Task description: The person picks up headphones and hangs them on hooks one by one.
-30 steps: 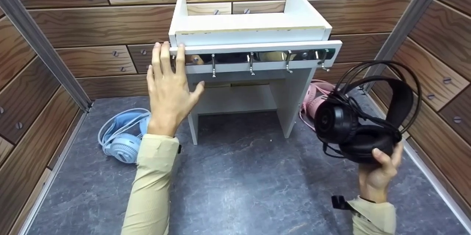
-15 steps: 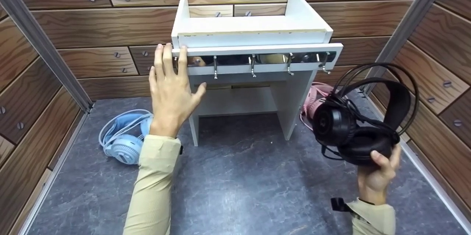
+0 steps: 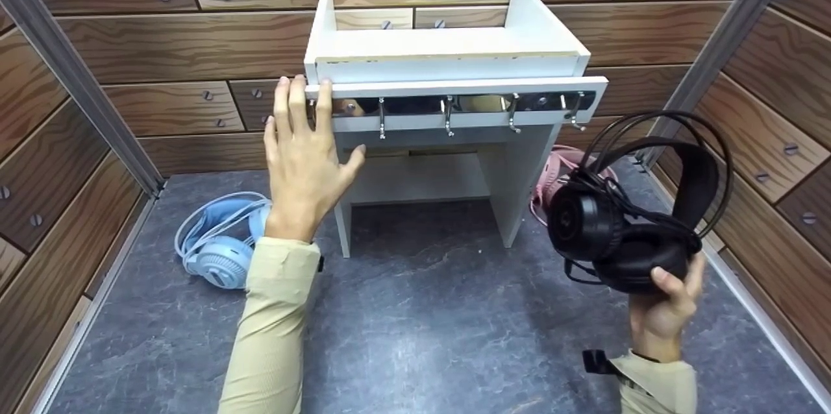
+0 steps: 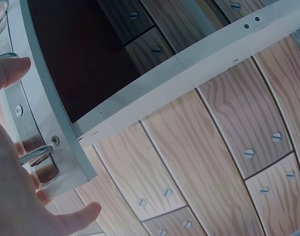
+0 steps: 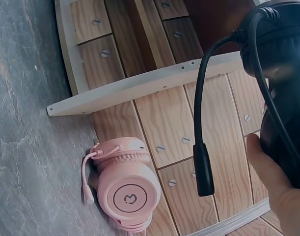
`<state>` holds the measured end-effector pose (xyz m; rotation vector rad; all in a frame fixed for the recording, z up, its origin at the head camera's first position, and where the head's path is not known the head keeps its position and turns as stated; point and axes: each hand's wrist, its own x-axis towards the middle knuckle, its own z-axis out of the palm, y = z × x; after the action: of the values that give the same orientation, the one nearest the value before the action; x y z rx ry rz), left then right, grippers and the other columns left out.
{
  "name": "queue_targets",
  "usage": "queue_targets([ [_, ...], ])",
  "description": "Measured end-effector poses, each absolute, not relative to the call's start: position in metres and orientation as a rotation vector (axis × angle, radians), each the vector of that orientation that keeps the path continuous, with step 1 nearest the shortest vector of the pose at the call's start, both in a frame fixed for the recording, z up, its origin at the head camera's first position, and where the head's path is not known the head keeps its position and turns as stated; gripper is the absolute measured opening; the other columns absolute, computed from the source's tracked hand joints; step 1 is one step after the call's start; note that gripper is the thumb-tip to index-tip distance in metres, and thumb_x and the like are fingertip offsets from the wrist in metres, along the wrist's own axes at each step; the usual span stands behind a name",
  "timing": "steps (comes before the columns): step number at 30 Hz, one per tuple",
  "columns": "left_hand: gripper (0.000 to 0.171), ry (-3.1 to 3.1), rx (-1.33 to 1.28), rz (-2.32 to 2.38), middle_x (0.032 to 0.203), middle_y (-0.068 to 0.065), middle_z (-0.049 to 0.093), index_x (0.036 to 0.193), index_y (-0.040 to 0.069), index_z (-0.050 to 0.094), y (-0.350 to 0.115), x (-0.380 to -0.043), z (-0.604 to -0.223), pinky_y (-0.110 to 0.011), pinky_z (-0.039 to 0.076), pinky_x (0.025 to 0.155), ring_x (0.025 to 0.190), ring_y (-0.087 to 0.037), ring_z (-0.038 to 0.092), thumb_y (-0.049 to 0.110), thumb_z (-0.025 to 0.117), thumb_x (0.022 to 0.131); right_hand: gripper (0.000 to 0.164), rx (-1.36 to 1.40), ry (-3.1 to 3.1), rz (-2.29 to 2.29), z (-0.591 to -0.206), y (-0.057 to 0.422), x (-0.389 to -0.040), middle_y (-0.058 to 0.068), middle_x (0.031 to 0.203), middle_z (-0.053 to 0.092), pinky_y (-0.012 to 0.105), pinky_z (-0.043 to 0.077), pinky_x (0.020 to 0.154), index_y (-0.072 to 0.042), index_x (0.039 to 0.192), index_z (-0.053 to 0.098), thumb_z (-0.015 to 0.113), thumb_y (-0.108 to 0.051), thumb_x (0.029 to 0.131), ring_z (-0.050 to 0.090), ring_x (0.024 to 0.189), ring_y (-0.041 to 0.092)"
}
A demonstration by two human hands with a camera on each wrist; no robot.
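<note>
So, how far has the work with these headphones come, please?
Done: the black headset is off the floor. In hand: the right hand holds it, while the left hand touches the white hook rail. Remaining: probably hanging it, as no headset is seen on the rail; the blue headphones and pink headset lie on the floor.

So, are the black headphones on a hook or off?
Off: the right fingers grip the black headphones, apart from the hooks.
</note>
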<state>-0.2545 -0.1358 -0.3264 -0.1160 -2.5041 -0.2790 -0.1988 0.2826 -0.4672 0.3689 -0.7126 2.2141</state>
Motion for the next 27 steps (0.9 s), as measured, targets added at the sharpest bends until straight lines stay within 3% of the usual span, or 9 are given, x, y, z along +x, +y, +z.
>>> queue_targets([
  [27,0.093,-2.495,-0.117,-0.267,0.163,-0.022,0.014,0.161,0.012,0.023,-0.1356,-0.2544,-0.3270,-0.059,0.021,0.118,0.152,-0.037,0.006,0.050,0.068,0.089,0.049,0.414,-0.725,2.230,-0.4655,0.2786,-0.1954,0.024,0.104,0.062,0.032,0.057,0.074,0.012,0.117,0.050,0.040,0.012,0.069,0.065,0.083,0.029],
])
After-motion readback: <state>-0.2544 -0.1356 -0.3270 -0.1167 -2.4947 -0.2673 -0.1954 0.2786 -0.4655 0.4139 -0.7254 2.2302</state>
